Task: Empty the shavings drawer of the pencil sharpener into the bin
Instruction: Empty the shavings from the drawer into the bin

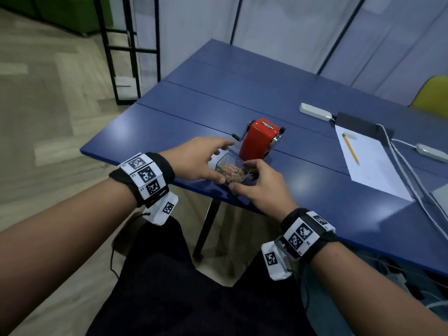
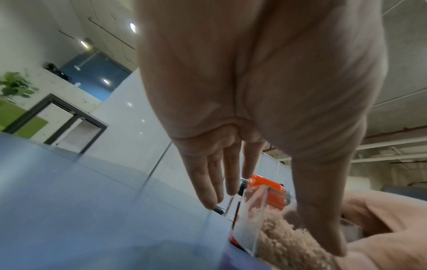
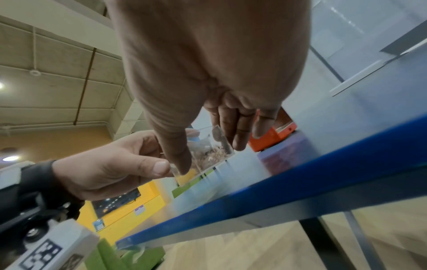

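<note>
At six o'clock from the red metal pencil sharpener (image 1: 258, 139), my left hand (image 1: 196, 161) and right hand (image 1: 260, 184) pinch the clear plastic shavings drawer (image 1: 230, 172)'s sides; light, slippery, spill-prone.

Bare forearms; each wrist wears a black band (image 1: 155, 180) carrying white blocks printed with black square markers (image 1: 301, 235); dark trousers (image 1: 169, 287).
</note>
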Demonstrator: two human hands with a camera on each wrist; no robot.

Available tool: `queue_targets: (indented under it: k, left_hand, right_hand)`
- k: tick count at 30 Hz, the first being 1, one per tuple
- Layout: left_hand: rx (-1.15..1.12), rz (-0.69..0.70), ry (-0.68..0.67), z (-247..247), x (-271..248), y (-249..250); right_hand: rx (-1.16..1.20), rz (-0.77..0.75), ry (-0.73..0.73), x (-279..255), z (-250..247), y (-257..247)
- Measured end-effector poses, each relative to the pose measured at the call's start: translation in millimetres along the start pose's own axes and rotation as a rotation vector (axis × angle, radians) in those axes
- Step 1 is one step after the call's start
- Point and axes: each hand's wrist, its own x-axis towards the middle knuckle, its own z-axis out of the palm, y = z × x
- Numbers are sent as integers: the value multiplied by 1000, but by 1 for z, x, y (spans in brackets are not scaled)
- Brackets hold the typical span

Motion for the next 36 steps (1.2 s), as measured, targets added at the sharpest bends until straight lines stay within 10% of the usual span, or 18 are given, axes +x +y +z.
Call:
queue_targets:
  k: [13,26,36]
  left_hand:
    - [14,-148,31,-37,-70,-49]
    - [46,-285,144,-47,-131,-47]
    - [55,-314,154,-21,-158,-60]
  right_hand:
    - [177,-142,-165,17,54,-65]
    - [827,11,-445,17,87,-81]
    - [898,136,-710,15,106,-82]
